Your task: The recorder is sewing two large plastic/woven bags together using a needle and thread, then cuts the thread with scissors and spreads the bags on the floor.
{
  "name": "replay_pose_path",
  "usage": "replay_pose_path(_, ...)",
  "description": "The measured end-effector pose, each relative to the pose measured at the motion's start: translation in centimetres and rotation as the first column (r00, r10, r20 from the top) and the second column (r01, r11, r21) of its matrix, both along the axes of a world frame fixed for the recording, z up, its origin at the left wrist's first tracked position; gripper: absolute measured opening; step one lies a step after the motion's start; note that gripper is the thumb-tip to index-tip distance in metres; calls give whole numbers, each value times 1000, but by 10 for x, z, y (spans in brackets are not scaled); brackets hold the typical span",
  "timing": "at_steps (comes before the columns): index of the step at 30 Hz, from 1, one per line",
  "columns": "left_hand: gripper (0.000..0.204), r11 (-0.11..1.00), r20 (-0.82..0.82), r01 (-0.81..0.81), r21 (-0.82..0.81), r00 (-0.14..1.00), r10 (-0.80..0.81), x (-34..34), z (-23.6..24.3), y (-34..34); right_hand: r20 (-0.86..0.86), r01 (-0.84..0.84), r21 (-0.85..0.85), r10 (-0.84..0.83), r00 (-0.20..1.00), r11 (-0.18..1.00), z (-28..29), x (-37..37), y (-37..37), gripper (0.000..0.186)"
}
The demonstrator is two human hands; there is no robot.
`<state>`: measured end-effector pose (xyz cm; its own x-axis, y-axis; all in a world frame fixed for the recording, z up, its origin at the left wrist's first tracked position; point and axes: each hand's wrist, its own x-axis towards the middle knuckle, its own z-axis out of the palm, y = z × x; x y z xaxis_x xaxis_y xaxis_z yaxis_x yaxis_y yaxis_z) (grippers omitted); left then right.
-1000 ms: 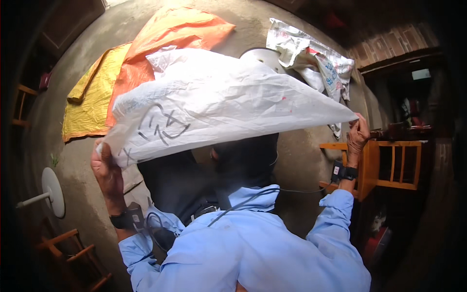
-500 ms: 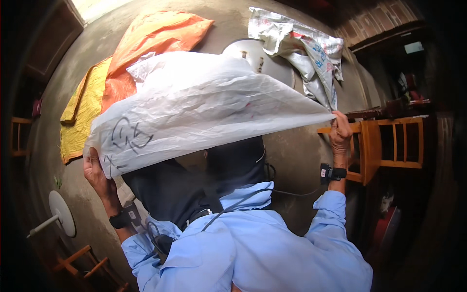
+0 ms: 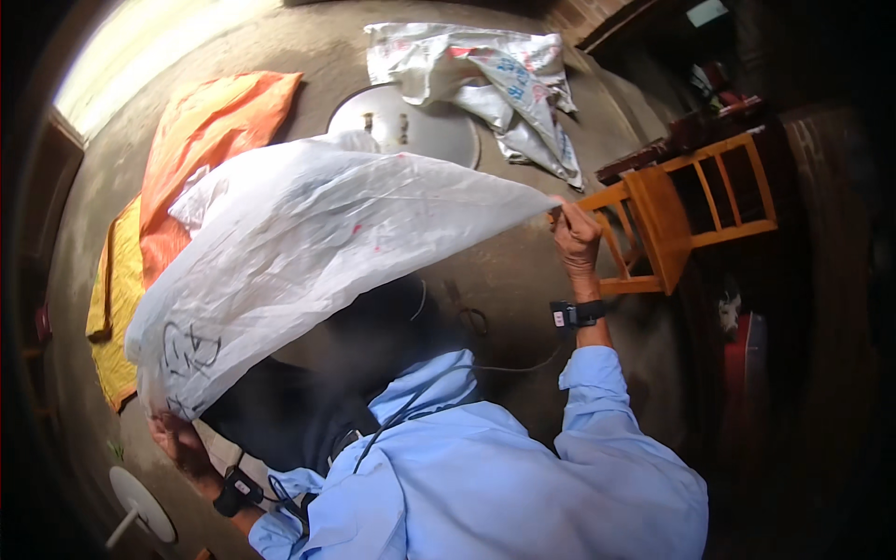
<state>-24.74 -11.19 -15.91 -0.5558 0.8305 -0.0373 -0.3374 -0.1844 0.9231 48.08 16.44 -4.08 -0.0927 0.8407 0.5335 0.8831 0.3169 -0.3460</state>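
Note:
A large white woven plastic sack (image 3: pixel 317 233), with dark scrawled marks near its left end, stretches between my hands over my legs. My left hand (image 3: pixel 179 441) pinches its lower left corner, the fingers partly covered by the sheet. My right hand (image 3: pixel 575 231) grips the opposite corner, drawn to a point, in closed fingers. Beyond the sack an orange sack (image 3: pixel 219 121) lies on the floor, with a yellow sack (image 3: pixel 117 313) beside it. A round silvery metal lid or basin (image 3: pixel 425 126) is partly hidden behind the white sack, and a silver printed sack (image 3: pixel 504 84) lies against it.
A wooden chair (image 3: pixel 658 224) stands just right of my right hand. On the lower left is a round white disc on a stem (image 3: pixel 140 504). A red object (image 3: pixel 739 350) sits in shadow at the right. A dark cable (image 3: pixel 513 368) runs across my shirt.
The view has swung, shifting the floor objects leftward. My left hand is lower and my right hand slightly higher relative to my body, so the white sack slants more steeply. Both grips hold.

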Motion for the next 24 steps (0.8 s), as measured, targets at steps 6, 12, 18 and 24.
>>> replay_pose_path(6, 47, 995, -8, 55, -86, 998, -55, 16, 33, 20, -506, 6, -49, -30, 862, 999, -3, -2, -5, 22)
replay_pose_path(12, 56, 985, 164, 109, 131, 978, -130, 2, 40, 16, -656, -67, -244, -113, 746, 967, 1, -3, -11, 22)
replay_pose_path(18, 62, 977, 59, 211, -30, 976, -209, -18, 36, 19, -905, -232, -165, -53, 422, 959, -4, 15, -16, 25)
replay_pose_path(24, 75, 990, -97, 136, -29, 986, -138, -26, 23, -3, -959, -317, -237, -170, 226, 918, -2, 7, -6, 27)
